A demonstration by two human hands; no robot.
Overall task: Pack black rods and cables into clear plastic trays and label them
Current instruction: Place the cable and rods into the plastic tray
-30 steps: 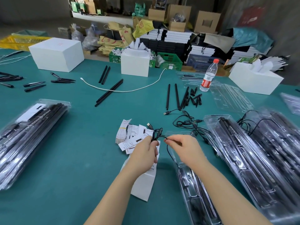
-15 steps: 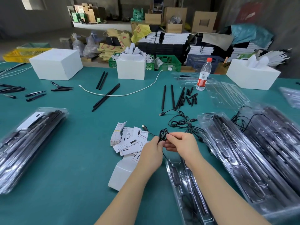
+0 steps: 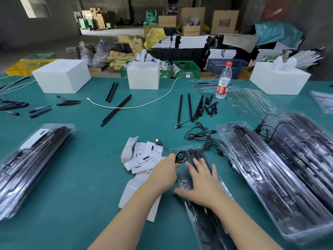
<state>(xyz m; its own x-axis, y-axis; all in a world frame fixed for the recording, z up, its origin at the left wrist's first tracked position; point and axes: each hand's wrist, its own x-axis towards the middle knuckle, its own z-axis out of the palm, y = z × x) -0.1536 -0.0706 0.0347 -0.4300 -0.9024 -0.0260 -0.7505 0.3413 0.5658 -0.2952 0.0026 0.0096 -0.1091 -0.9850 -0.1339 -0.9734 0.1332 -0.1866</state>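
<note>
From the head camera, the open clear tray (image 3: 201,212) lies on the green table (image 3: 81,177), running from the near edge away from the person. The right hand (image 3: 203,181) lies flat on the tray with fingers spread and straight, gripping nothing, over the black rods (image 3: 196,154) inside. Just left of the tray's far end, the left hand (image 3: 164,175) pinches a coiled black cable (image 3: 181,156) with curled fingers. Paper labels (image 3: 142,156) lie left of the tray, loose cables (image 3: 200,135) beyond it, filled trays (image 3: 270,174) to its right.

Right hand (image 3: 203,179) now flat, seemingly on tray (image 3: 196,221)
</note>
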